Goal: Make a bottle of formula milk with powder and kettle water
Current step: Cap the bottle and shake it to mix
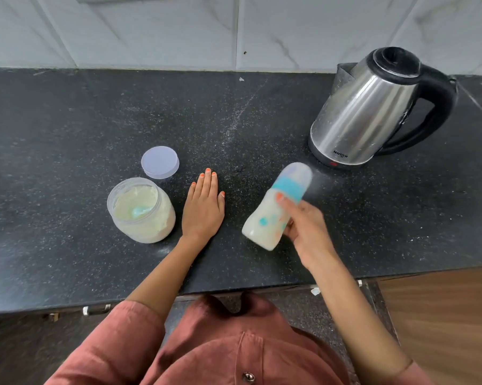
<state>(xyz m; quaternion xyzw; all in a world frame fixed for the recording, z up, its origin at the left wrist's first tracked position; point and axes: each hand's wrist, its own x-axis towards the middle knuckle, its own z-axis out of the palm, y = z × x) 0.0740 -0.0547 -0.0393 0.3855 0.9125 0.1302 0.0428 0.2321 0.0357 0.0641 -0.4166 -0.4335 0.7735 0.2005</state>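
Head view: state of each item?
Bottle: capped, tilted, milky inside, gripped by right hand.
Jar: open, upright, powder and scoop inside.
Jar lid: off, flat on counter.
Kettle: upright, closed.
Left hand: flat on counter.

Black speckled countertop [67,162] below marbled wall tiles [151,29].

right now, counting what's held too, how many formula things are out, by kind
kettle: 1
baby bottle, in the right hand: 1
powder jar: 1
loose lid: 1
scoop, in the jar: 1
total: 5
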